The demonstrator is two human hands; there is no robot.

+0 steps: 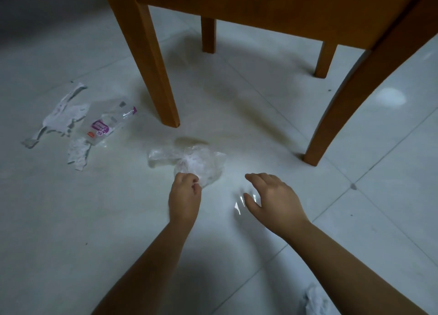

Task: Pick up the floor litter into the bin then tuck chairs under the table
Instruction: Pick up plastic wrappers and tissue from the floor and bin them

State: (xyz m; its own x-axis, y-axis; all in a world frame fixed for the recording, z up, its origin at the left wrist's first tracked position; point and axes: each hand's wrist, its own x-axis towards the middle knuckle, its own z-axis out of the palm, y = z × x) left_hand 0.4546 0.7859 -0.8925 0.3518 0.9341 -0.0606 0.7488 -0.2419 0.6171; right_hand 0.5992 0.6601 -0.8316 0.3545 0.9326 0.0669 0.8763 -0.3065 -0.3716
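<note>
Crumpled tissue (315, 299) nearest, untouched. Left hand (184, 196) fingers pinch clear bag (201, 159) by chair (154, 65); right hand (275, 198) spread, empty, over clear scrap (238, 206). Far-left wrappers (102, 125) remain; bin unseen; early stage.

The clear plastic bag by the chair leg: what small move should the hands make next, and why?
Probably lift the clear plastic bag off the floor, since the left hand pinches its near edge. The right hand, open, is beside a small clear scrap and holds nothing.
</note>
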